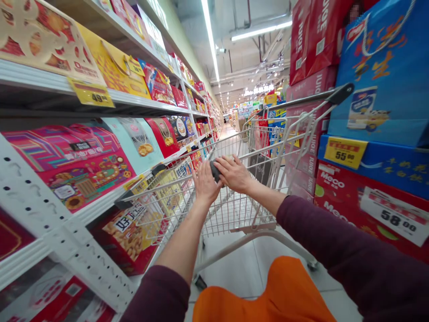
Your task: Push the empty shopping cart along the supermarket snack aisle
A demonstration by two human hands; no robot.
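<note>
A wire shopping cart (241, 210) stands in front of me, with its metal rim near waist height. My left hand (205, 184) grips the near rim beside a dark grey plastic piece (214, 171). Right next to it, my right hand (234, 173) is curled over the same rim, with its fingers resting across the dark piece. The thumbs come close together there, and the undersides of both hands are hidden. The cart's handle bar (301, 99) lies farther off to the right, ending in a dark cap.
On the left, shelves (134, 100) hold gift boxes with yellow price tags (92, 93). Stacked red cartons (338, 188) and a blue gift box (382, 85) rise close on the right. A tiled aisle (229, 129) runs ahead. Cart wheels (200, 282) rest on the floor.
</note>
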